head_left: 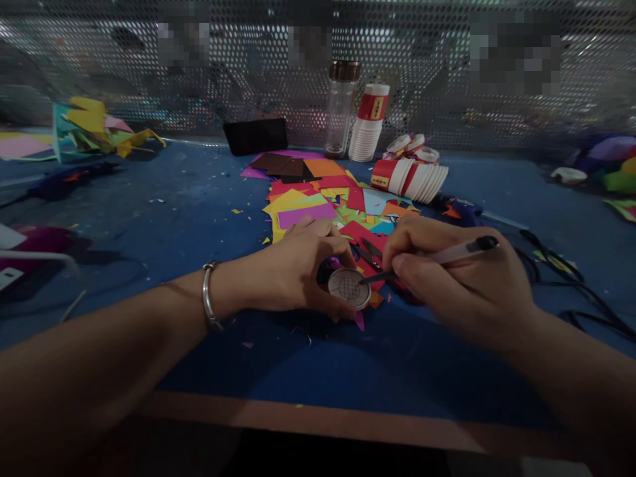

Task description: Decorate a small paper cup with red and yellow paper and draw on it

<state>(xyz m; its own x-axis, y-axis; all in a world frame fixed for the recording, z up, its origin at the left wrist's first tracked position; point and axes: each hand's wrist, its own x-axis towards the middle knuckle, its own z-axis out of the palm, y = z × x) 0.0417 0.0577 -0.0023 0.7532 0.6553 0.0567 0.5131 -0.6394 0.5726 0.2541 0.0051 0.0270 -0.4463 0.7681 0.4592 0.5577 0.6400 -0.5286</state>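
My left hand (313, 268), with a silver bracelet at its wrist, curls its thumb and fingers around a small round white paper cup bottom (342, 291). Dark crossing lines form a grid on that white face. In my right hand (457, 285) is a pen (447, 255), pinched between thumb and fingers, its tip at the right part of the cup bottom. Dark scissors (370, 252) lie just behind, partly hidden by my hands. Beyond them spreads a pile of coloured paper pieces (308, 215).
A clear bottle (340, 112) and a stack of paper cups (368, 126) stand at the back, with another stack (412, 179) on its side. A black phone-like slab (256, 136) leans there. Glue guns lie right (462, 209) and left (74, 179); black cable (591, 291) runs at right.
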